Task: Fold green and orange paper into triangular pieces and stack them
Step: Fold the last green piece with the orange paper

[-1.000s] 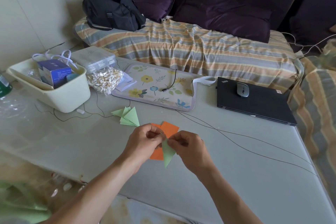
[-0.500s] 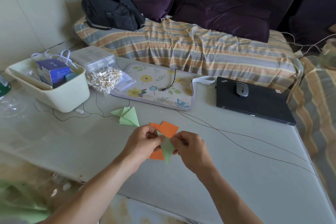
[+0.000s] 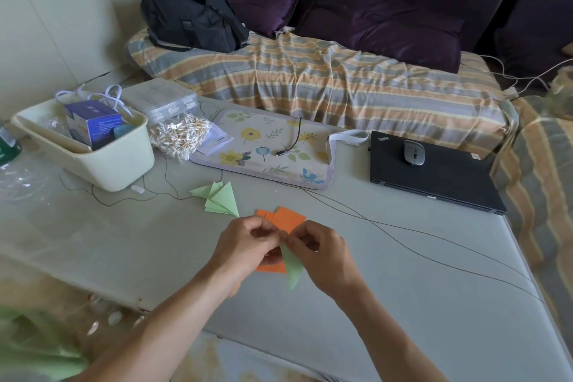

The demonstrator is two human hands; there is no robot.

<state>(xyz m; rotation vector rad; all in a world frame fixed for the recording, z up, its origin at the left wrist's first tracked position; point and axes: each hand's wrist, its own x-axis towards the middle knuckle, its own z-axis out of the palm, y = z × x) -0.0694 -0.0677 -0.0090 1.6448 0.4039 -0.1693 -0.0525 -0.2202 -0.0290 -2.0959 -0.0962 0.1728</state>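
- The left hand and right hand meet above the pale grey tabletop, each grip pinching the top of a narrow, pointed light-green folded paper piece whose tip points down toward the person.
- Flat orange paper sheets lie on the tabletop under the hands, partly hidden by them.
- A fanned pile of green folded paper triangles lies just beyond, near a cream plastic tub.
- A closed black laptop carries a grey mouse.

Left hand and right hand pinched a pointed green paper triangle, above orange paper sheets, on a grey table.
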